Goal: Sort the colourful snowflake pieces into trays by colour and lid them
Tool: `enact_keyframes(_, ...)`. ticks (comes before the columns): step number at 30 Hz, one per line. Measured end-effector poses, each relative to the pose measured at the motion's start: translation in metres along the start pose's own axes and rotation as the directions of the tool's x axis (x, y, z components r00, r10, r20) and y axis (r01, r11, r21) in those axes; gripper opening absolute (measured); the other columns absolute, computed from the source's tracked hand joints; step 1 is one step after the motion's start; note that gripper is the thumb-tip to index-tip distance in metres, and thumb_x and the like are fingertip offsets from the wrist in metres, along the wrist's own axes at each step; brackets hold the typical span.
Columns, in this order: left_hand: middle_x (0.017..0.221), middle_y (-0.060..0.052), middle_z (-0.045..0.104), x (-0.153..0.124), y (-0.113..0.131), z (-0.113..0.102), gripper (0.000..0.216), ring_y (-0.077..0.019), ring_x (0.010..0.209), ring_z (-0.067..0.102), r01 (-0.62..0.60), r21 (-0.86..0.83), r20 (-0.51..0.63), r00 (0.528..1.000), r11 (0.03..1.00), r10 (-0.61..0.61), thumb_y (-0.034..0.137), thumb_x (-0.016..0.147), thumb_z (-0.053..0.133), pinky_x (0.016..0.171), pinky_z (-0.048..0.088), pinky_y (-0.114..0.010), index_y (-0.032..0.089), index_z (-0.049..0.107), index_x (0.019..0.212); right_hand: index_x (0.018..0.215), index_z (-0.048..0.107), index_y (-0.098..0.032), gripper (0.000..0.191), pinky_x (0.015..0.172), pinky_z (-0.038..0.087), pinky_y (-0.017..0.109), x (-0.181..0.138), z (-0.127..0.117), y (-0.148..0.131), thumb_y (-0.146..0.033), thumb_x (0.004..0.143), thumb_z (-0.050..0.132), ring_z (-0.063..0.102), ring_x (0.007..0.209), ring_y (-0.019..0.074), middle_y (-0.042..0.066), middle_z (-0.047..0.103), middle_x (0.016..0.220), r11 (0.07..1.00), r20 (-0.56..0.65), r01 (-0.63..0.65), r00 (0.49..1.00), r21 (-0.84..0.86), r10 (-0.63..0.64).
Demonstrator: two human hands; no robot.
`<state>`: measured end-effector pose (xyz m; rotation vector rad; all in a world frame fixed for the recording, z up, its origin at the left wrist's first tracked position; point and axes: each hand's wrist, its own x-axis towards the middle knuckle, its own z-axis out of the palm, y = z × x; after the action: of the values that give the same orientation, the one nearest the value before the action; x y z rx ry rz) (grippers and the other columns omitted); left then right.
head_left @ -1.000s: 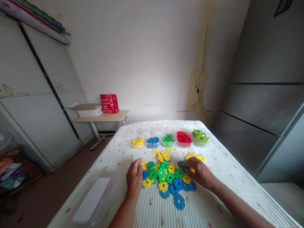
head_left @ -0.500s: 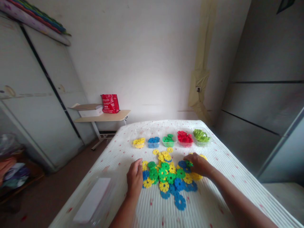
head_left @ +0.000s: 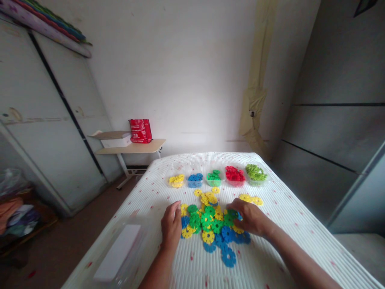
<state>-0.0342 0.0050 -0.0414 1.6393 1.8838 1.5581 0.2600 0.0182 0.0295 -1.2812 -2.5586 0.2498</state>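
Green, yellow and blue notched plastic discs (head_left: 217, 226) lie in a loose, overlapping pile on the table. Beside the pile's left edge my left hand (head_left: 172, 221) rests with fingers loosely stretched, close to a yellow disc (head_left: 184, 209) and a blue disc (head_left: 185, 221), and I see nothing in it. My right hand (head_left: 247, 214) reaches over the right side of the pile. Its fingers are bent down and closed on a green disc (head_left: 232, 213), partly hidden by them. Blue discs (head_left: 242, 238) lie just below that hand.
Across the back stand clear tubs of yellow (head_left: 176, 181), blue (head_left: 195, 180), green (head_left: 214, 178), red (head_left: 235, 176) and light-green pieces (head_left: 255, 173). A clear plastic container (head_left: 120, 253) with a white panel lies front left. Yellow discs (head_left: 251, 199) lie beyond my right hand.
My right hand has moved left and slightly nearer over the pile, uncovering yellow discs behind it. My left hand has hardly moved.
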Motion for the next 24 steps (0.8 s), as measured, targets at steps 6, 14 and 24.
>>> enact_keyframes(6,0.103,-0.011,0.067,0.0,-0.002,0.0,0.039,-0.0216,0.098,0.062,-0.003,-0.005,-0.001,1.0,1.0,0.003,0.04,0.083,0.038,0.088,0.048,-0.036,0.016,0.062,0.101,0.099,0.061,-0.024,0.031,0.068,0.039,0.026,0.007,0.009,-0.016,-0.021,0.068,0.056,0.06,0.087,0.0204,0.004,0.062,0.097,0.996,0.132,-0.004,0.991,-0.092,0.016)
enact_keyframes(14,0.1,-0.01,0.068,0.001,0.002,0.002,0.037,-0.0217,0.096,0.062,0.0,-0.008,-0.036,0.999,1.0,0.0,0.04,0.081,0.04,0.088,0.049,-0.035,0.017,0.064,0.096,0.1,0.061,-0.025,0.034,0.065,0.039,0.025,0.008,0.015,-0.011,-0.022,0.067,0.058,0.061,0.083,0.0192,0.003,0.062,0.097,0.996,0.139,-0.022,0.99,-0.09,0.035)
enact_keyframes(24,0.099,-0.009,0.068,0.002,0.003,0.004,0.037,-0.0216,0.096,0.062,0.014,0.0,-0.043,0.999,1.0,-0.014,0.04,0.082,0.039,0.088,0.049,-0.036,0.017,0.064,0.096,0.11,0.056,-0.019,0.028,0.079,0.049,0.036,0.074,-0.029,-0.003,-0.034,0.087,0.053,0.058,0.093,0.0178,0.006,0.058,0.111,0.968,-0.278,-0.133,0.958,-0.211,0.071)
